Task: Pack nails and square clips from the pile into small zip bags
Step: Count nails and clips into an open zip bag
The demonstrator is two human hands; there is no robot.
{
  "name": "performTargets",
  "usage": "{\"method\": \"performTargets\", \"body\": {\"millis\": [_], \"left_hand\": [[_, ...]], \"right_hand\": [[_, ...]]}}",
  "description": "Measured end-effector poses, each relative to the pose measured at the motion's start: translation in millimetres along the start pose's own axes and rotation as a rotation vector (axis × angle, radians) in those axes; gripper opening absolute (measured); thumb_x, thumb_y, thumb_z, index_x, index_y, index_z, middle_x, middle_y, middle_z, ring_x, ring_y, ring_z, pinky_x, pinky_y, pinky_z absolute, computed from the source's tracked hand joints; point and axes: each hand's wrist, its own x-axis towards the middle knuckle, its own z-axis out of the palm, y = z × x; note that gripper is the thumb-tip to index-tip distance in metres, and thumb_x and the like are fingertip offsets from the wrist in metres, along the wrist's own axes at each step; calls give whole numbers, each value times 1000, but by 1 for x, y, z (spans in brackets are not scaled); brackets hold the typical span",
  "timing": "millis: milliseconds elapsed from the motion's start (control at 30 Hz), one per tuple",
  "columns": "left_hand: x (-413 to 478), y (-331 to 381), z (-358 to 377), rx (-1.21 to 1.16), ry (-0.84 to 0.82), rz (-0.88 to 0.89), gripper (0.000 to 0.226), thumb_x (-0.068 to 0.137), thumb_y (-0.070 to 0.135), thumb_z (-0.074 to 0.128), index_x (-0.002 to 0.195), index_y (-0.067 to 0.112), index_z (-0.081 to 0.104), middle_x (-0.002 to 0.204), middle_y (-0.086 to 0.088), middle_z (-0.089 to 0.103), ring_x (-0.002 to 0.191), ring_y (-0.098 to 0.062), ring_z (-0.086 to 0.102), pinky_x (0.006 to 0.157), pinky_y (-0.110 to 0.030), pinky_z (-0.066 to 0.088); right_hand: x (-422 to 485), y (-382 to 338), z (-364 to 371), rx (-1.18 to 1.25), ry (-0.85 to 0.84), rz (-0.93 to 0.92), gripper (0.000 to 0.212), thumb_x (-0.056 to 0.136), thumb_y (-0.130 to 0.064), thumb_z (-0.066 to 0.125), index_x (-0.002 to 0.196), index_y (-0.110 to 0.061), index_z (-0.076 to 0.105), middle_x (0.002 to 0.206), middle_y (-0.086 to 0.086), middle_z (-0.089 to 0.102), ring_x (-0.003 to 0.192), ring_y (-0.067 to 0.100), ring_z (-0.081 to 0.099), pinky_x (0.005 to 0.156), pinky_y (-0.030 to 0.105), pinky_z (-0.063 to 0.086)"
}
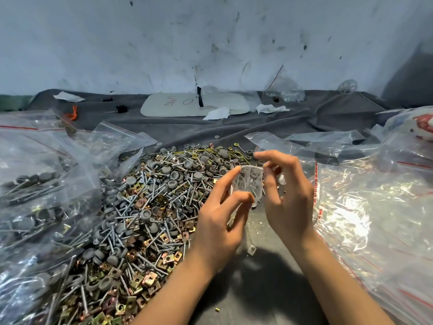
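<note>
Pinching a bag point(249, 181) from both sides: left hand point(218, 226) at its left edge, right hand point(290, 202) at its right. Just left of left hand, pile point(145, 207).

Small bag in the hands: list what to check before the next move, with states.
1. Grip on bag: ok, left hand and right hand both pinch it.
2. Nails inside: ok, some seem to show through the plastic.
3. Clips inside: cannot tell.
4. Zip closed: cannot tell.
5. Pile in reach: ok, just left of the hands.
6. Stray clip on the cloth: not ok, outside the pile.
</note>
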Motion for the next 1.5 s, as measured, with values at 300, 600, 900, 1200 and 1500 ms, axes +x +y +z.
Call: {"method": "performTargets", "body": {"millis": [300,600,900,1200,1500], "left_hand": [[1,3,-2,-81,161,-150,9,90,12,52,95,11,59,140,-5,49,119,-7,55,84,-29,54],[8,3,-9,-202,362,-267,19,95,11,44,99,29,50,127,2,56,111,-24,59,80,-47,52],[7,4,-6,-145,209,-145,13,89,13,46,98,21,52,130,-1,50,115,-7,54,87,-26,52],[1,2,-1,-16,61,3,11,86,-6,53,94,-4,61,129,-18,50,127,-18,47,109,-25,34],[0,3,-1,-67,107,-31,16,88,5,48,97,-1,60,131,-13,51,125,-12,49,99,-24,44]], "right_hand": [[-6,39,-3,-211,-349,449,21,84,7,56,96,-7,68,93,9,67,89,24,61,80,35,49],[-17,48,12,-556,-705,579,19,91,-22,59,105,-11,67,108,7,57,104,25,52,91,38,46],[-1,23,-3,-144,-55,278,5,92,3,53,95,0,57,85,11,58,78,27,56,69,30,44],[-2,-6,-2,-99,14,-103,15,90,3,53,88,7,68,84,16,64,80,26,56,78,19,41],[0,-3,1,-101,104,24,25,88,6,53,111,5,63,104,11,59,98,22,52,90,21,38]]}}
